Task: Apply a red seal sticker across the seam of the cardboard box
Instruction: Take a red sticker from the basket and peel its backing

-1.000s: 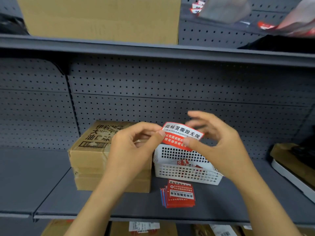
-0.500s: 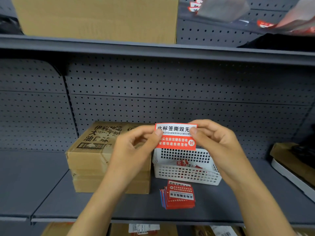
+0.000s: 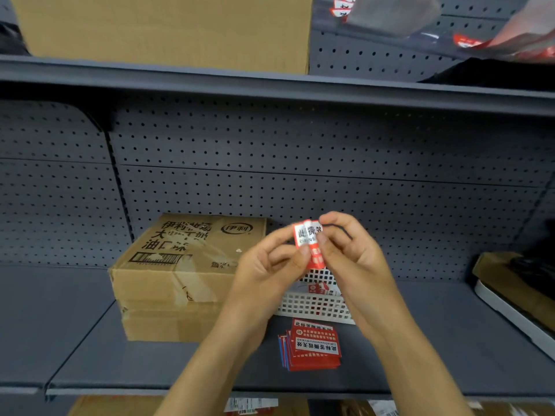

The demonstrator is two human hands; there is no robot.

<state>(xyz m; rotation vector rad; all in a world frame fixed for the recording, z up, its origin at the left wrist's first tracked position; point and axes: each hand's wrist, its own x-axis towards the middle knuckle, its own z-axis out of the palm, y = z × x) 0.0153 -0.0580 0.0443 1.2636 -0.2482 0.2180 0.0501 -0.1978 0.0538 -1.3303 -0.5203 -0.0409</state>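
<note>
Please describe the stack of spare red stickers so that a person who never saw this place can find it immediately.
Look at the lower grey metal shelf, between the person's two forearms. In front of the white perforated plastic basket lies the small stack of red rectangular seal stickers. Unlike the brown cardboard box to its left, it is flat, red, and carries white bands with black characters.

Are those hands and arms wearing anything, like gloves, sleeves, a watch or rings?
Nothing is worn. The left hand and right hand are bare, with no gloves, and no rings show on the fingers in view. Both forearms are bare to the bottom edge of the picture: no sleeves, watch or wristband. The nails look short and unpainted.
</note>
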